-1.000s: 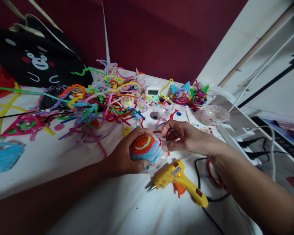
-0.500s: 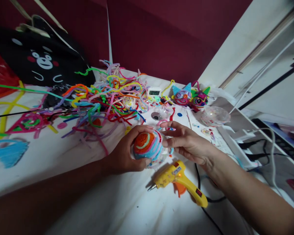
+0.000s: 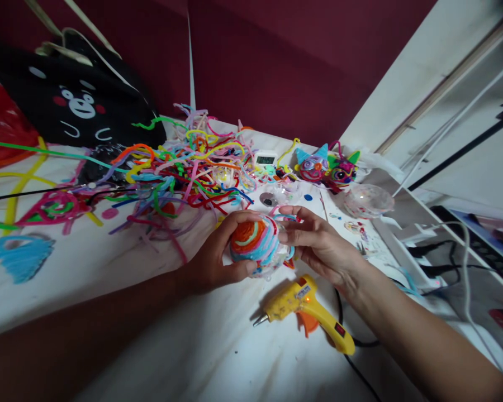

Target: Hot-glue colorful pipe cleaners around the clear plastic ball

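My left hand (image 3: 216, 254) is wrapped round a clear ball (image 3: 255, 243) covered with coiled orange, white, red and light blue pipe cleaners, held just above the white table (image 3: 121, 312). My right hand (image 3: 318, 245) presses its fingertips against the ball's right side, on the light blue pipe cleaner wound there. A yellow glue gun (image 3: 305, 310) lies on the table just below and right of the ball, its nozzle pointing left and its black cord running off to the right.
A big tangle of coloured pipe cleaners (image 3: 184, 167) fills the table's middle back. Two finished cat-faced balls (image 3: 327, 164), a small digital timer (image 3: 265, 159) and a clear half-shell (image 3: 366, 198) sit at the back right. A black bear-face bag (image 3: 75, 106) stands at back left.
My right hand has closed in from a pinch beside the ball to pressing on its right side. The ball has turned a little in my left hand.
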`<state>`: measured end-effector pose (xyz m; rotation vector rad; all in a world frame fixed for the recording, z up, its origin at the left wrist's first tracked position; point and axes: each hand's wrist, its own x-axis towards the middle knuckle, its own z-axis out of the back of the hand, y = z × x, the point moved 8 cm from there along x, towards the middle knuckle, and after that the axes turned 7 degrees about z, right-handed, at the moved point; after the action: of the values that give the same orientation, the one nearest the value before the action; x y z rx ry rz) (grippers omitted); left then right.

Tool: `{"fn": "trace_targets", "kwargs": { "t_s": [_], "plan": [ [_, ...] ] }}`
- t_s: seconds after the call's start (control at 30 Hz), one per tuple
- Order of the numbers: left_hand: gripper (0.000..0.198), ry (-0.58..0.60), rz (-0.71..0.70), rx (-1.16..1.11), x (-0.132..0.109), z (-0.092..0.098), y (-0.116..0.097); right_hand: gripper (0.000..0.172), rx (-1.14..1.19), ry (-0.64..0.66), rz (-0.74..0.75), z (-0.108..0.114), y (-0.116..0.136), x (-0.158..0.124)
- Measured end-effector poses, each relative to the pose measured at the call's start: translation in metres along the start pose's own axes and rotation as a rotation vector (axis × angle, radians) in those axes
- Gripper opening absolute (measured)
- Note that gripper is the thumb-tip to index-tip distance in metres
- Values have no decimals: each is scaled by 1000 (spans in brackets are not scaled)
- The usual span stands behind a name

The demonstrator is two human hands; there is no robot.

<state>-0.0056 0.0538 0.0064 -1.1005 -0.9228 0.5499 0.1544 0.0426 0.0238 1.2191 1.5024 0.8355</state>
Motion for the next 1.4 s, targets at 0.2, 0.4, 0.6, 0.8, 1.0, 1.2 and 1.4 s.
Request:
{"fn": "trace_targets", "kwargs": {
  "t_s": [0.2,0.4,0.6,0.8,1.0,1.2,1.4],
  "plan": [
    [66,-71,14,82,-1,0,5,72,-5,-24,13,0,-4,2],
    [63,-140,-14,115,-2,4,1,72,-19,-6,43,-1,-5,0],
    [60,-166,8,124,0,4,-13,72,-4,-3,48,-3,-6,-4],
    [58,-125,51,111,1,3,-9,77,-17,-16,3,-1,-9,-2],
    [57,-86,118,41,1,4,13,72,-82,78,-19,-3,-2,0],
    [61,-43,103,13,-1,0,14,68,-114,83,-20,0,-3,-1],
    [62,-40,90,36,-2,0,13,68,-134,85,-15,-1,-4,1]
  ]
}}
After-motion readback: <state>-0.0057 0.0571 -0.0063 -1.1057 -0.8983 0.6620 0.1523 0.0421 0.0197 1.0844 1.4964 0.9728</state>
